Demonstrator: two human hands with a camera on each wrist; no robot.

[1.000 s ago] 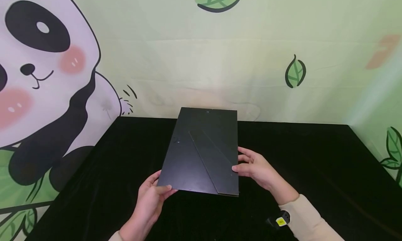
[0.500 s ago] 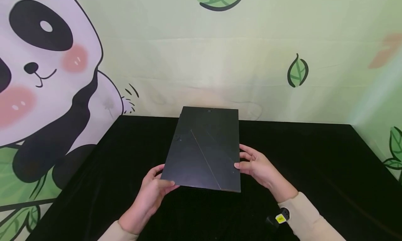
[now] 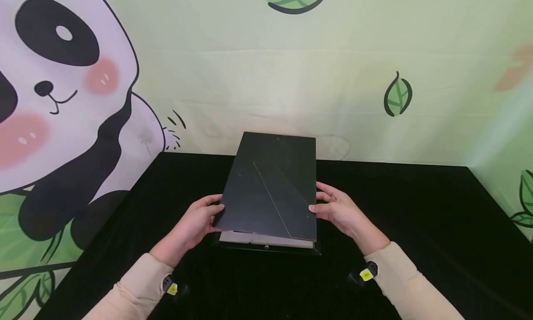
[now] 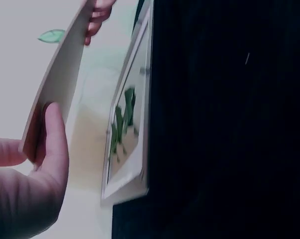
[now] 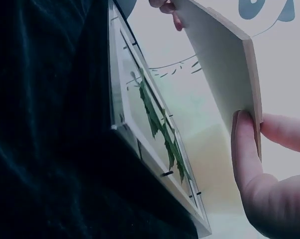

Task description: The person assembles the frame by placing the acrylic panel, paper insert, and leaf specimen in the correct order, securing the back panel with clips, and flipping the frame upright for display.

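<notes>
A black picture frame backing board [image 3: 250,190] with a diagonal easel flap [image 3: 287,199] is held level in the head view. My left hand [image 3: 197,222] pinches its left edge near the front corner, thumb on top. On the opposite edge, my right hand [image 3: 337,213] pinches it the same way. Below the board, apart from it, lies a picture frame [image 3: 266,240], mostly covered in the head view. Both wrist views show the gap. Green leaves [image 4: 131,107] lie inside the frame, and small dark tabs [image 5: 167,174] stick out along its inner edge.
Black cloth [image 3: 408,218] covers the table. Behind it hangs a pale green backdrop [image 3: 208,79] with a panda and leaves printed on it. A small wrist device with a yellow label [image 3: 366,274] sits on each sleeve.
The board has moved away from me and its near edge now shows the frame underneath. My left hand has slid from the front corner up along the left edge.
</notes>
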